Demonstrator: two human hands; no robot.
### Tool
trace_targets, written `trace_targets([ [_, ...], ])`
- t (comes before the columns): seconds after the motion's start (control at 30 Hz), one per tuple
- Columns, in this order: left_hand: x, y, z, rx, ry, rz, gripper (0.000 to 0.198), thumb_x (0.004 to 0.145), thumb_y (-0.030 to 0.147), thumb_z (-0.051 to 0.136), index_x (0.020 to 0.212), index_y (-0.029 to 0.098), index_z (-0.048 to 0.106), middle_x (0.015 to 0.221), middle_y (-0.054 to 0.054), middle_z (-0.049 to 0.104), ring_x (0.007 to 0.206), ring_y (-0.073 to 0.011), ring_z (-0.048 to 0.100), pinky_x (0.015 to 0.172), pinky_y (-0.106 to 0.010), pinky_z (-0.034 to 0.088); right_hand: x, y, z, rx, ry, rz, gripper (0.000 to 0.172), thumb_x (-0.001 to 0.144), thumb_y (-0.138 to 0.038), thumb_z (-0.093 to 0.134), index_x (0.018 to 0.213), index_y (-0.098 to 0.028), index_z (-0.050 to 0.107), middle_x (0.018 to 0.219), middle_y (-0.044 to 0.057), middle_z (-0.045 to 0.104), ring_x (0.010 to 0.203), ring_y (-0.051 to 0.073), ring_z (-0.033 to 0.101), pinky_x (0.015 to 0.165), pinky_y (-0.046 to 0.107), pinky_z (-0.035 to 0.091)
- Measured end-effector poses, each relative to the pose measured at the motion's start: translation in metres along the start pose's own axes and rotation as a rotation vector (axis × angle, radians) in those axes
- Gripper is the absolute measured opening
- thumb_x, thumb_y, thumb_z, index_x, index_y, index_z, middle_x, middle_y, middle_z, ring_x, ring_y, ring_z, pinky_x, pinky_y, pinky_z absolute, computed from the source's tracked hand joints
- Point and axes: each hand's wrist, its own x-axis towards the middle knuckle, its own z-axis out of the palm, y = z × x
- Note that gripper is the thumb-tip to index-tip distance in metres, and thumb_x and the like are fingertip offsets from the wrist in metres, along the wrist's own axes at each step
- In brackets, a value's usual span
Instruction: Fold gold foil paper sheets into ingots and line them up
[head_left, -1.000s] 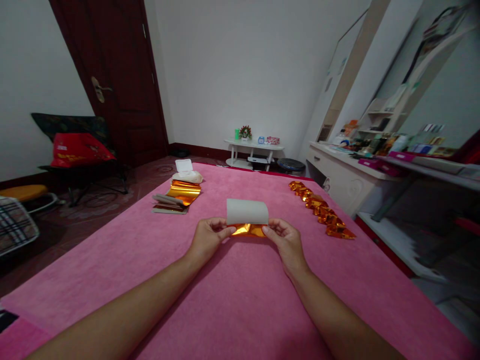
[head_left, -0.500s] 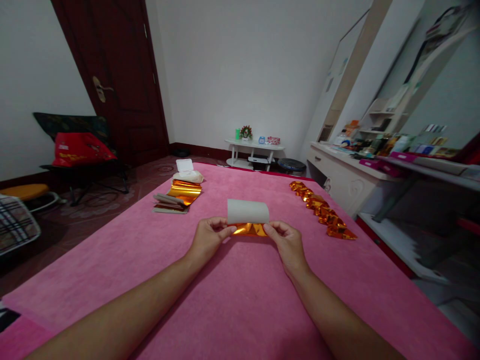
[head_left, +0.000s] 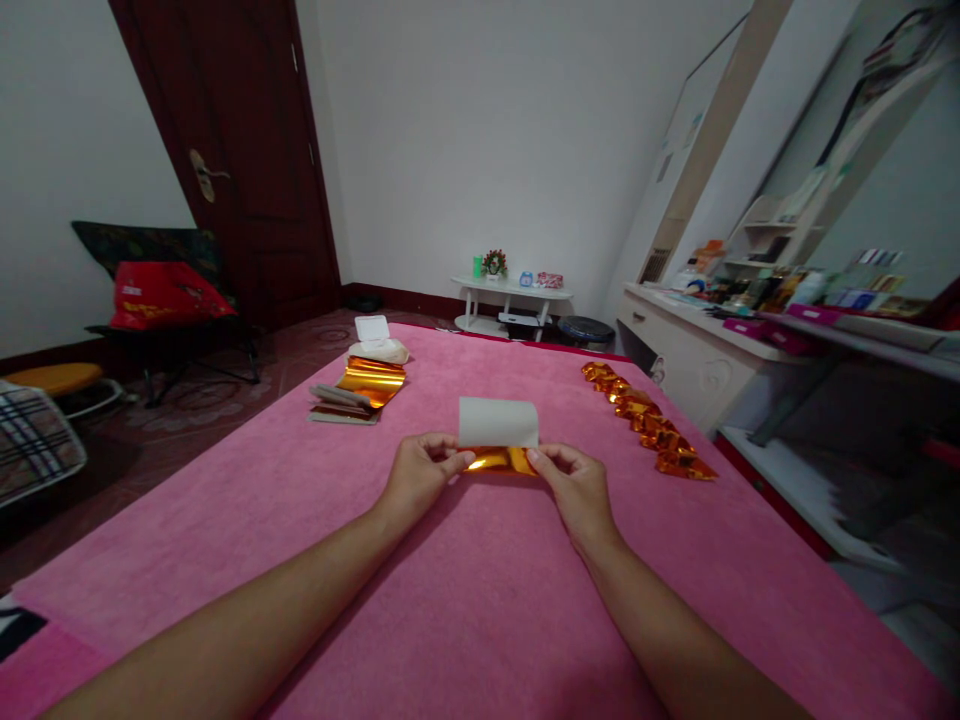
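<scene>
A sheet of gold foil paper is held at the middle of the pink-covered table, its pale backing curling up and a gold strip folded along the near edge. My left hand pinches the left end of that strip between thumb and fingers. At the right end, my right hand grips it in the same way. A stack of gold foil sheets lies to the left, some curled with grey backs showing. Over on the right, several folded gold foil pieces form a slanting row.
A white packet with a raised lid lies behind the stack. The pink cloth covers the table. Beyond it are a low white table, a chair with a red bag and a cluttered dresser.
Both hands keep their grip on the foil paper and stay nearly still. The whole view has shifted very slightly.
</scene>
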Motion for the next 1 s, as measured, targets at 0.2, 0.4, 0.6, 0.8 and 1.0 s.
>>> trace_targets([
  [0.2, 0.001, -0.005, -0.002, 0.161, 0.050, 0.075, 0.028, 0.061, 0.024, 0.072, 0.085, 0.015, 0.060, 0.047, 0.007, 0.054, 0.042, -0.0087, 0.047, 0.046, -0.018, 0.033, -0.001, 0.004, 0.002, -0.207, 0.021, 0.000, 0.019, 0.072, -0.036, 0.065, 0.067, -0.018, 0.070, 0.062, 0.001, 0.065, 0.057, 0.016, 0.057, 0.054, 0.025, 0.041],
  [0.4, 0.001, -0.008, -0.002, 0.547, 0.044, 0.220, 0.031, 0.064, 0.017, 0.068, 0.091, 0.021, 0.054, 0.052, 0.008, 0.056, 0.046, -0.0108, 0.051, 0.046, -0.019, 0.029, -0.001, 0.007, 0.004, -0.515, 0.015, 0.008, 0.014, 0.068, -0.030, 0.063, 0.057, -0.023, 0.067, 0.054, -0.001, 0.063, 0.049, 0.015, 0.055, 0.046, 0.024, 0.034],
  [0.6, -0.001, -0.008, -0.002, 0.743, 0.027, 0.238, 0.035, 0.066, 0.018, 0.069, 0.097, 0.023, 0.054, 0.065, 0.004, 0.061, 0.058, -0.0145, 0.056, 0.053, -0.022, 0.032, 0.000, 0.006, 0.006, -0.707, 0.029, 0.006, 0.010, 0.063, -0.027, 0.065, 0.054, -0.027, 0.068, 0.053, 0.000, 0.065, 0.048, 0.016, 0.056, 0.044, 0.024, 0.027],
  [0.8, -0.001, 0.001, -0.006, 1.015, 0.018, 0.485, 0.043, 0.066, 0.020, 0.073, 0.107, 0.026, 0.061, 0.123, -0.008, 0.052, 0.107, -0.0259, 0.050, 0.082, -0.036, 0.038, 0.002, -0.001, 0.008, -0.833, -0.014, 0.077, 0.010, 0.065, -0.027, 0.062, 0.057, -0.026, 0.069, 0.058, 0.000, 0.067, 0.054, 0.017, 0.059, 0.046, 0.024, 0.028],
  [1.0, 0.005, 0.008, -0.002, 1.121, -0.495, 0.806, 0.018, 0.087, 0.021, 0.056, 0.098, 0.027, 0.069, 0.100, -0.004, 0.064, 0.098, -0.0202, 0.053, 0.085, -0.036, 0.034, 0.005, -0.005, 0.005, -0.865, -0.080, 0.117, 0.006, 0.065, -0.025, 0.062, 0.063, -0.024, 0.067, 0.062, -0.002, 0.067, 0.056, 0.014, 0.060, 0.047, 0.022, 0.028],
])
